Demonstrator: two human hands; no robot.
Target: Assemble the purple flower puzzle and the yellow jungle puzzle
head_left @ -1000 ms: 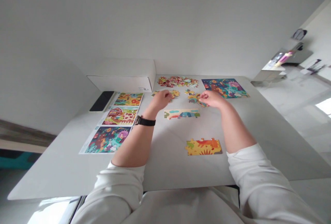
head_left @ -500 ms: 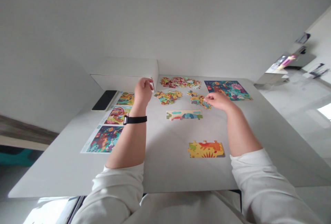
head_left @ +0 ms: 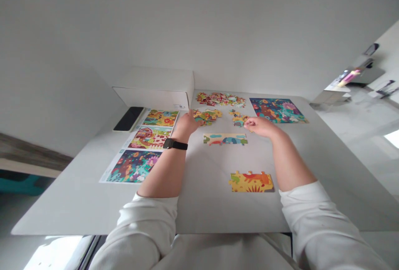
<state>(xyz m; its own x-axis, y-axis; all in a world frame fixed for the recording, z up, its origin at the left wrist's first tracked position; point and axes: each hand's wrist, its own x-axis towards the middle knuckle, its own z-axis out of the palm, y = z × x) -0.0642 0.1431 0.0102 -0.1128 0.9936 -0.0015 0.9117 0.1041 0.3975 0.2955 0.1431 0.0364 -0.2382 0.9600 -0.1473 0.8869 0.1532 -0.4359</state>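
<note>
My left hand (head_left: 188, 124), with a black watch (head_left: 175, 143) on its wrist, reaches to the left edge of a loose heap of yellow puzzle pieces (head_left: 212, 114). Its fingers look apart, touching or just above the pieces. My right hand (head_left: 260, 126) is closed in a pinch at a smaller cluster of puzzle pieces (head_left: 237, 117); whatever lies between its fingertips is hidden. Between and nearer than the hands lies a joined puzzle strip (head_left: 225, 139) with a blue elephant shape. Closer to me is a joined yellow section (head_left: 252, 182) with an orange animal.
Behind lies a heap of red and mixed pieces (head_left: 220, 99). A dark picture sheet or finished puzzle (head_left: 278, 110) is at the back right. On the left are a sheet with three pictures (head_left: 124, 153), a phone (head_left: 129, 119) and a white box (head_left: 152, 96) against the wall.
My left hand has come down and right, from in front of the box to the yellow heap. My right hand has shifted slightly down, staying by the small cluster. The view has moved slightly.
</note>
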